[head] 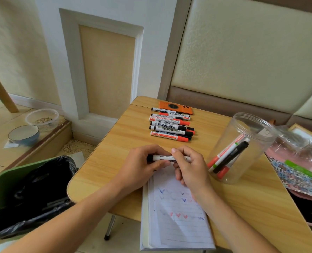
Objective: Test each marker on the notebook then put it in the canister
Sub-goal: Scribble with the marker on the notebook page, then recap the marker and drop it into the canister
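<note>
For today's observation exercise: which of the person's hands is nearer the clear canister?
Right. The right hand grips the marker just beside the canister; the left hand holds its other end, farther away.

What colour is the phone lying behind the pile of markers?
Orange phone, seen in the head view.

A home room: padded headboard (242,52), floor bowls (24,136), bin (14,181).

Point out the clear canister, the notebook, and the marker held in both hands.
canister (230,128), head view, bare clear wall.
notebook (179,232), head view, lined page near its lower edge.
marker (162,158), head view, white barrel between the hands.
</note>
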Demonstrator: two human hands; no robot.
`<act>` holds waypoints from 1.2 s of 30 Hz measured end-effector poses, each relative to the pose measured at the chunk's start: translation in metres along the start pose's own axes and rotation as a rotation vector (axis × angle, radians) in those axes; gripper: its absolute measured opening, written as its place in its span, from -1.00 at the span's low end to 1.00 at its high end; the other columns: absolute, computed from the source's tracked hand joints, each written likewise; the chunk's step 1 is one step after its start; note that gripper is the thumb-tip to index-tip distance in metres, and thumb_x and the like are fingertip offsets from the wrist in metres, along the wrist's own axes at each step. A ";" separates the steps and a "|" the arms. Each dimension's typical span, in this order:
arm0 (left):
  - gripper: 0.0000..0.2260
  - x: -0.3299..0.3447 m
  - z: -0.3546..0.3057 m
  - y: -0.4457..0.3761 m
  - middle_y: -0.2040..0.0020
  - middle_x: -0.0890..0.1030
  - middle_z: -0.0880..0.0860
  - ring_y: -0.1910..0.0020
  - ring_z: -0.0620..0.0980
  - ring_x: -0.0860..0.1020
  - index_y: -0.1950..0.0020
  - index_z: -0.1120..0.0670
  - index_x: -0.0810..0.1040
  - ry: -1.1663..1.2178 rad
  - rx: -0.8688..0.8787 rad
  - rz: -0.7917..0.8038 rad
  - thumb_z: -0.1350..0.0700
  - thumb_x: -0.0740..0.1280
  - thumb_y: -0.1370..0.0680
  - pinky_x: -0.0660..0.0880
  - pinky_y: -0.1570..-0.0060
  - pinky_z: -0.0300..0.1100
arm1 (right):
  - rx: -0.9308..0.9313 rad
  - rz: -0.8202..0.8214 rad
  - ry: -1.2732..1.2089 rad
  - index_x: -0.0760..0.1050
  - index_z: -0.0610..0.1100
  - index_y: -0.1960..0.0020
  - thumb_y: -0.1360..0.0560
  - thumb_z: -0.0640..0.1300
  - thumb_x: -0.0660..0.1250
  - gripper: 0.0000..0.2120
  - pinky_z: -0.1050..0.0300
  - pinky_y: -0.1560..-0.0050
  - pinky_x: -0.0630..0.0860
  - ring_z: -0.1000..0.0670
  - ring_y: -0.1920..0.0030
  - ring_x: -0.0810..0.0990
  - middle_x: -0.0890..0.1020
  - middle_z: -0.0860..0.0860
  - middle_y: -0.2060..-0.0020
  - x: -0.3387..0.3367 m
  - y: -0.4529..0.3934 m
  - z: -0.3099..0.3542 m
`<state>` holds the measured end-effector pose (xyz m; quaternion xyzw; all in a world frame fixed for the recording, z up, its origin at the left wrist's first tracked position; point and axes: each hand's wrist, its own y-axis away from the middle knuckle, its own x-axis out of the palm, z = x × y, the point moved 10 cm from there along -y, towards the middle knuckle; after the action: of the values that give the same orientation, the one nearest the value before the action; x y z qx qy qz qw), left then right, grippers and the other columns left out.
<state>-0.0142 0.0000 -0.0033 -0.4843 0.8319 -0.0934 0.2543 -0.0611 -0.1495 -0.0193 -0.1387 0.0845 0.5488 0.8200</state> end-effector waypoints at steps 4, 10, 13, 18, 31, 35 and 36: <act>-0.92 0.004 -0.006 0.002 0.14 0.70 -0.10 0.17 -0.03 0.65 0.00 0.01 0.68 0.002 0.033 -0.007 0.10 0.50 -0.52 0.57 0.19 -0.15 | 0.032 -0.048 -0.003 0.50 -0.19 0.22 -0.61 0.07 0.39 -0.63 0.23 0.56 0.25 -0.05 0.56 0.43 0.51 -0.04 0.48 -0.005 0.000 -0.003; -0.91 0.003 -0.013 0.004 0.15 0.67 -0.12 0.21 -0.05 0.62 0.01 0.04 0.68 -0.055 0.081 -0.046 0.10 0.51 -0.51 0.50 0.25 -0.26 | 0.026 -0.122 0.030 0.38 -0.17 0.40 -0.61 0.06 0.38 -0.50 0.24 0.55 0.24 -0.07 0.62 0.37 0.40 -0.03 0.59 -0.010 0.001 -0.004; -0.91 0.002 -0.013 0.004 0.13 0.67 -0.14 0.15 -0.07 0.62 0.02 0.02 0.67 -0.107 0.104 -0.058 0.06 0.51 -0.52 0.50 0.21 -0.17 | 0.040 -0.128 0.045 0.36 -0.13 0.44 -0.62 0.05 0.37 -0.49 0.22 0.53 0.25 -0.06 0.63 0.35 0.38 -0.03 0.60 -0.010 0.000 -0.006; -0.90 0.003 -0.015 0.003 0.12 0.65 -0.18 0.10 -0.14 0.60 0.00 -0.03 0.64 -0.166 0.089 -0.032 0.02 0.49 -0.53 0.46 0.16 -0.31 | 0.022 -0.114 0.080 0.40 -0.28 0.26 -0.65 0.02 0.31 -0.55 0.21 0.54 0.25 -0.06 0.61 0.42 0.40 -0.09 0.54 -0.008 0.000 -0.003; -0.27 -0.002 0.028 0.018 -0.41 0.37 -0.03 -0.44 -0.03 0.27 -0.57 -0.11 0.02 -0.712 -0.073 0.064 -0.37 0.22 -0.53 0.17 -0.38 -0.03 | -0.345 -0.285 0.070 0.47 -0.04 -0.06 -0.56 -0.17 0.48 -0.81 0.04 0.18 0.63 0.01 0.18 0.72 0.68 0.04 0.17 -0.053 0.007 0.085; -0.36 0.007 0.031 0.019 -0.49 0.35 -0.01 -0.58 0.00 0.15 -0.55 -0.15 0.16 -0.822 -0.046 0.120 -0.38 0.00 -0.53 0.01 -0.50 0.01 | -0.585 -0.496 0.219 0.47 -0.11 -0.20 -0.60 -0.18 0.41 -0.79 0.25 0.16 0.56 0.10 0.12 0.70 0.67 0.04 0.07 -0.102 0.028 0.148; -0.35 0.009 0.031 0.019 -0.49 0.34 -0.02 -0.58 0.00 0.14 -0.55 -0.15 0.19 -0.838 -0.039 0.133 -0.39 -0.05 -0.51 0.00 -0.51 0.02 | -0.625 -0.540 0.259 0.47 -0.12 -0.23 -0.61 -0.18 0.39 -0.78 0.31 0.16 0.53 0.12 0.13 0.68 0.66 0.04 0.08 -0.115 0.032 0.161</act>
<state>-0.0158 0.0050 -0.0406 -0.4305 0.6876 0.1438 0.5668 -0.1370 -0.1868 0.1622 -0.4651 -0.0229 0.2919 0.8354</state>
